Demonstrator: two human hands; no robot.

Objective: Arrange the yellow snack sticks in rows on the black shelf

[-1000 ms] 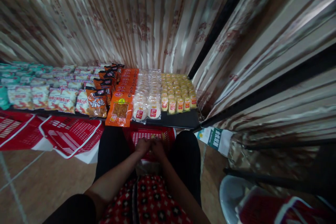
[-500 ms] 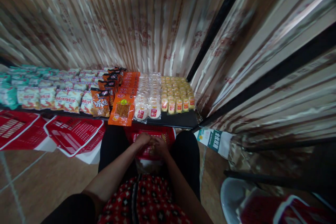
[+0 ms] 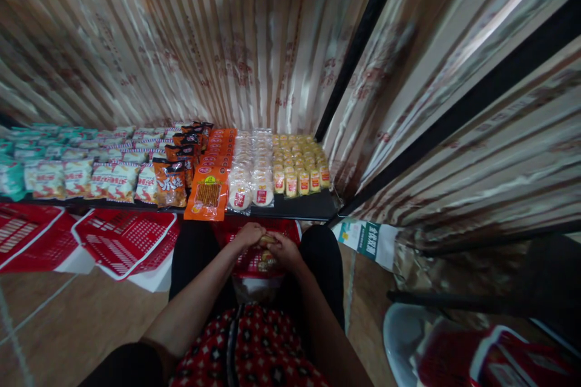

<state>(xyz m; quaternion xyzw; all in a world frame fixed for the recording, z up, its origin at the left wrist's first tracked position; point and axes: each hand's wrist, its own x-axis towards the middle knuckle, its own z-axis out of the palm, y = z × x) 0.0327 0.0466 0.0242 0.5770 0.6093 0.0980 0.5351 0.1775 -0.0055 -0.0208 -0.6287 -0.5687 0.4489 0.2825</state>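
Note:
My left hand (image 3: 250, 234) and my right hand (image 3: 285, 251) meet over a red basket (image 3: 290, 231) between my knees. Both sets of fingers are closed on a small yellowish wrapped snack (image 3: 267, 240), which is partly covered by them. Below my hands, a few more wrapped snacks (image 3: 267, 263) lie in the basket. Beyond it, on the black shelf (image 3: 299, 208), small yellow wrapped snacks (image 3: 297, 163) stand in rows at the right end. Beside them are clear packs of round white crackers (image 3: 251, 172).
Further left on the shelf are orange stick-snack packets (image 3: 207, 193), orange-and-black bags (image 3: 170, 181), white bags (image 3: 100, 180) and teal bags (image 3: 11, 175). More red baskets (image 3: 129, 242) sit under the shelf. A white basin (image 3: 399, 332) is at the lower right.
My hands have shifted slightly and the yellowish snack between them shows more clearly. The snacks in the basket are easier to see. The view has tilted a little.

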